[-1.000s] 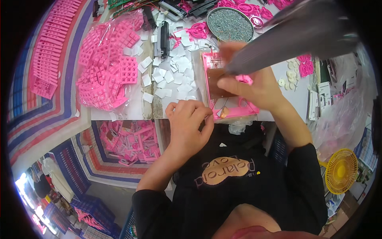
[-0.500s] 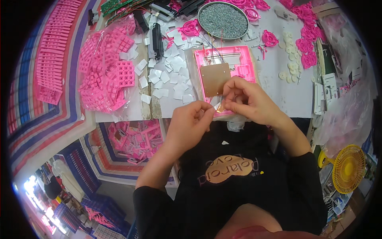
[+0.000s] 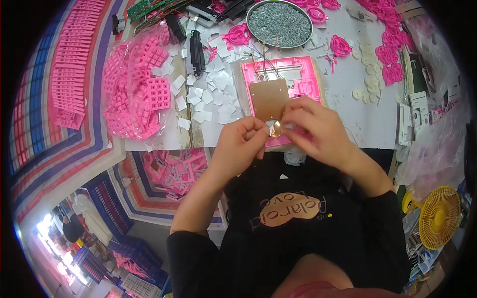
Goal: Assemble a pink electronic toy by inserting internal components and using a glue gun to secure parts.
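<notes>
A pink plastic housing (image 3: 308,74) lies open on the table in front of me. Resting in it is a flat brown circuit board (image 3: 268,99), and thin coloured wires run from its far side. At the near edge of the board, a small shiny gold-coloured strip (image 3: 276,130) catches the light between my hands. My left hand (image 3: 241,146) pinches at the strip's left edge with thumb and forefinger. My right hand (image 3: 320,131) is closed just right of the strip, slightly blurred. A pale bit shows at its fingertips, too small to name.
A round metal tray (image 3: 253,37) of screws stands behind the housing. White paper squares (image 3: 202,116) and black parts (image 3: 196,52) lie to the left, beside a bag of pink keypads (image 3: 134,89). Pink rings (image 3: 340,45) and cream discs (image 3: 370,74) lie right. A yellow fan (image 3: 440,217) stands lower right.
My right hand has shifted slightly, its fingers drawn off the board's corner, and more of the gold-coloured strip shows. My left hand stays pinched at the strip's edge. The whole view has moved slightly.
</notes>
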`<state>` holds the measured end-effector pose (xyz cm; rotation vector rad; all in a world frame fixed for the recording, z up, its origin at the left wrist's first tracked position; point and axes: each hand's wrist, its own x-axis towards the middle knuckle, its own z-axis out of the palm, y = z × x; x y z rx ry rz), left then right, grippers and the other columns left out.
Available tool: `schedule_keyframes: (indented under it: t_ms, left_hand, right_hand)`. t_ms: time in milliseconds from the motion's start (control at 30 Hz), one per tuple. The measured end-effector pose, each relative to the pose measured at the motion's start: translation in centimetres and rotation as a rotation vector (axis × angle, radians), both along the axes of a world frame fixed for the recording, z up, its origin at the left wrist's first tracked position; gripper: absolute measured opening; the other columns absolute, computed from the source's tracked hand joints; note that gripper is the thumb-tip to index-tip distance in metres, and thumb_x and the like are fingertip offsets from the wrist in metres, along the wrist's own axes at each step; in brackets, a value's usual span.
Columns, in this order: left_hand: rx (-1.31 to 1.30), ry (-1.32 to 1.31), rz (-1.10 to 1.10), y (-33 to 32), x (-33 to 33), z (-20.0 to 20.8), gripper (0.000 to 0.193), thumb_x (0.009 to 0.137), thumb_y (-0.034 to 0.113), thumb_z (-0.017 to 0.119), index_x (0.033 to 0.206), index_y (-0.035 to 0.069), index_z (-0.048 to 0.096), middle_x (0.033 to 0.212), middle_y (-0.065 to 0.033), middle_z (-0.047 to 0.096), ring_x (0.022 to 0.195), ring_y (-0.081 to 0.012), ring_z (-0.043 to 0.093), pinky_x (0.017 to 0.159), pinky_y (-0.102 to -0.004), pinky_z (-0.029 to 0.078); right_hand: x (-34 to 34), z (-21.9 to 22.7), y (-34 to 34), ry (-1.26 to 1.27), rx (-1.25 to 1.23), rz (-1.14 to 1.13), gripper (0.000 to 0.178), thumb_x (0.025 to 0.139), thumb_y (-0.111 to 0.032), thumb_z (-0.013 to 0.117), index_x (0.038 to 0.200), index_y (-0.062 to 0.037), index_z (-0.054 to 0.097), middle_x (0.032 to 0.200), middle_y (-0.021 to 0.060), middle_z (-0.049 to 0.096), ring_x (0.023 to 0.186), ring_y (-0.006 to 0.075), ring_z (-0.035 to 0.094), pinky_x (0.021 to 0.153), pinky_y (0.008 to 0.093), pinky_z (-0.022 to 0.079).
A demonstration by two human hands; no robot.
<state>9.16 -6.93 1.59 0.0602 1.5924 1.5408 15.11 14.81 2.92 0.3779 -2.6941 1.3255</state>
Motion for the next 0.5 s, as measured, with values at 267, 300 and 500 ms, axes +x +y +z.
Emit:
schedule_keyframes:
  t_ms: [267, 300, 500]
  left_hand:
    - [0.071, 0.035, 0.083, 1.2, 1.3, 0.4, 0.014, 0.101, 0.011, 0.059, 0.094, 0.0, 0.06, 0.067, 0.0006, 0.061, 0.058, -0.0024, 0.053, 0.053, -0.0193, 0.038]
    - [0.067, 0.059, 0.084, 1.3, 1.5, 0.4, 0.013, 0.101, 0.011, 0.059, 0.094, 0.0, 0.06, 0.067, 0.0006, 0.061, 0.059, -0.0023, 0.053, 0.054, -0.0192, 0.039]
    - [0.076, 0.156, 0.135, 1.4, 2.5, 0.3, 0.013, 0.1, 0.009, 0.06, 0.096, -0.003, 0.061, 0.069, -0.001, 0.063, 0.06, -0.0033, 0.055, 0.054, -0.0213, 0.042]
  right_hand:
    - [2.1, 0.6, -1.5, -0.312, -0.273, -0.179, 0.017, 0.084, -0.008, 0.074, 0.101, -0.004, 0.072, 0.093, 0.0079, 0.061, 0.066, 0.0162, 0.059, 0.056, 0.0292, 0.045]
    - [2.2, 0.7, -1.5, -0.324, -0.264, -0.191, 0.018, 0.084, -0.008, 0.074, 0.102, -0.0039, 0.072, 0.093, 0.0078, 0.062, 0.065, 0.0158, 0.058, 0.056, 0.029, 0.045]
    - [2.6, 0.4, -2.3, -0.291, -0.363, -0.243, 0.018, 0.086, -0.003, 0.072, 0.103, -0.0016, 0.072, 0.094, 0.0062, 0.062, 0.062, 0.0098, 0.055, 0.054, 0.0255, 0.042]
